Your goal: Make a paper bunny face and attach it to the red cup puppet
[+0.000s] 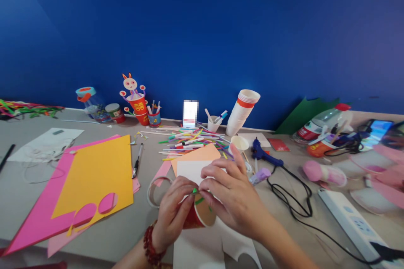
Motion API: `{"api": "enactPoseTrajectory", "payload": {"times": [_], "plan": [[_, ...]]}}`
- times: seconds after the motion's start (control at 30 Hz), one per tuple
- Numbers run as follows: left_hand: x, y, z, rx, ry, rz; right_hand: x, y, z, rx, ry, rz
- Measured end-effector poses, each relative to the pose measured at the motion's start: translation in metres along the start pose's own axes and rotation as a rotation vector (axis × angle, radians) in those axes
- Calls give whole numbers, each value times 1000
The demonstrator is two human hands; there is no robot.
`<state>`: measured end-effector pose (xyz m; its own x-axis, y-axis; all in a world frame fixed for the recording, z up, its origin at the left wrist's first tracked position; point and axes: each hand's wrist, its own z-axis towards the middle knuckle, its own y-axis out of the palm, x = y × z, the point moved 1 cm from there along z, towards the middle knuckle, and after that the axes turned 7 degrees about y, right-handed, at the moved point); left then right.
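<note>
My left hand, with a red bead bracelet at the wrist, pinches a small thin green strip between thumb and fingers. Thumb and forefinger of my right hand close on the same strip from the other side, its other fingers raised. Just below the fingertips a red paper cup lies tilted, its open end partly turned to me. More green shows at the cup's mouth; my fingers hide how it joins. White paper lies under the cup, with a curved cut-out at its lower right.
Yellow card with round holes lies over pink card on the left. A tape roll is beside my left hand. Behind are scattered colored sticks and stacked paper cups. Rightward are a blue glue gun and a power strip.
</note>
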<state>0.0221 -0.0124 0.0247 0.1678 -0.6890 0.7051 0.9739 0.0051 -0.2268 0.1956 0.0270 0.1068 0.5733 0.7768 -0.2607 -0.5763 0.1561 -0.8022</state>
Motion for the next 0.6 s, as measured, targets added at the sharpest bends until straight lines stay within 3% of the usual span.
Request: {"api": "enactPoseTrajectory", "payload": {"times": [0.27,0.6], "plan": [[-4,1,-3,-6,-71,-77,0,4,1,10,-5,-35],[-15,4,-7,-17,-189,-187,-3,-13,13,-207,-81,-281]]}}
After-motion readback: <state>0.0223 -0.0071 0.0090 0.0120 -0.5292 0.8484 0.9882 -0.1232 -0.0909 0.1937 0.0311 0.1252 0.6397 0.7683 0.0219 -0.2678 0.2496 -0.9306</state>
